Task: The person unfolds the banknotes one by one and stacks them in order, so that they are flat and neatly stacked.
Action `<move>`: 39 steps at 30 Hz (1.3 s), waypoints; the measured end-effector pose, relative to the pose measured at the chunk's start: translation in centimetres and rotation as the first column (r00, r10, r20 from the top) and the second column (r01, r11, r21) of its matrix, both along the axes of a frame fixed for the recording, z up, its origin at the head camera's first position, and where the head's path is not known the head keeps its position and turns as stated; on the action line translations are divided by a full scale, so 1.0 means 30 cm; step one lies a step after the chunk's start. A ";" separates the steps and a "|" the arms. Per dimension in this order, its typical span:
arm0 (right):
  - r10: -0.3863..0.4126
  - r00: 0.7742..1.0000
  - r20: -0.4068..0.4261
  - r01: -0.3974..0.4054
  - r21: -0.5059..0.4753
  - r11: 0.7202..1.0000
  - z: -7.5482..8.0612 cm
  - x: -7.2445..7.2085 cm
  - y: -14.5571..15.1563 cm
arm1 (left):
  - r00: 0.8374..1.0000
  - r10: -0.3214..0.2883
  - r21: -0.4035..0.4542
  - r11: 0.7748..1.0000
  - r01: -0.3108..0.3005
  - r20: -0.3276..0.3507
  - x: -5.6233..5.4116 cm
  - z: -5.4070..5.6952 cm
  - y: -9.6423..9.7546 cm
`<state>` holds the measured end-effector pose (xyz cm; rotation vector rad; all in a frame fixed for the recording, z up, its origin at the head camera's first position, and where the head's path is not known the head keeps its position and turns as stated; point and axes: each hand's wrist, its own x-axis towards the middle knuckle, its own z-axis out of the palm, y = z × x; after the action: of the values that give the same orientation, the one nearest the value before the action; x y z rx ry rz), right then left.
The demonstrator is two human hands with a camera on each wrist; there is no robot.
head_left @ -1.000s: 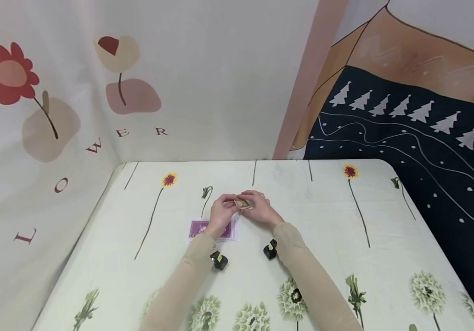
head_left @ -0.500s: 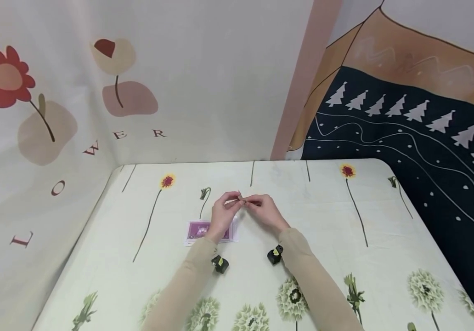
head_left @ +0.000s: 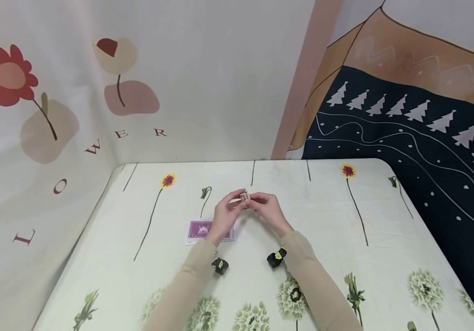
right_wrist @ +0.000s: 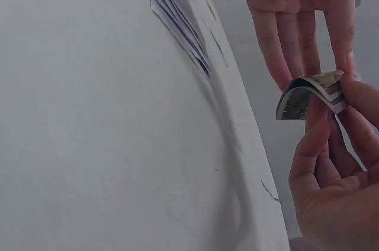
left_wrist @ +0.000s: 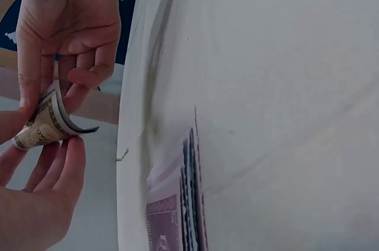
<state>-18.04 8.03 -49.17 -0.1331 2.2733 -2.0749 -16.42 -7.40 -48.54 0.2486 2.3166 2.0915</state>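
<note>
Both hands meet over the table with a small folded banknote (head_left: pixel 245 196) between them. It bows into a curve, tan and brown print showing on its outer face in the left wrist view (left_wrist: pixel 44 126). My left hand (head_left: pixel 223 218) pinches one end between thumb and fingers. At the other end, the thumb and fingers of my right hand (head_left: pixel 273 215) grip the note; the right wrist view shows its layered edges (right_wrist: pixel 296 94). Below the left hand lies a stack of purple banknotes (head_left: pixel 199 229), partly covered by that hand in the head view.
A white flower-printed cloth covers the table (head_left: pixel 324 220). Behind it hangs a pale curtain (head_left: pixel 220 92) with flower prints and letters. A dark blue cloth with white trees (head_left: pixel 386 138) hangs at the right. Each wrist wears a black camera (head_left: pixel 221 265).
The folded banknote has been turned between the fingers, from a flat oval look to nearly edge-on, and now its printed face shows. The right hand has shifted slightly right; the purple stack has stayed put.
</note>
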 end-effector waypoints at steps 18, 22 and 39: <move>0.034 0.992 0.125 -0.017 -0.137 0.990 -0.015 0.018 0.024 | 0.998 -0.038 -0.016 0.999 0.037 -0.044 0.055 0.063 0.000; -0.010 0.998 0.060 0.015 -0.083 0.996 -0.019 0.021 0.038 | 1.000 -0.014 0.010 1.000 0.014 -0.014 0.029 -0.016 -0.010; 0.013 1.000 0.010 -0.014 0.083 0.996 -0.018 0.049 0.093 | 0.993 0.027 0.099 0.994 -0.039 0.115 0.050 -0.035 -0.059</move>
<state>-16.57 10.82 -49.71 -0.1336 2.3418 -1.9673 -14.93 -9.17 -49.58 0.0901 2.1698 2.1797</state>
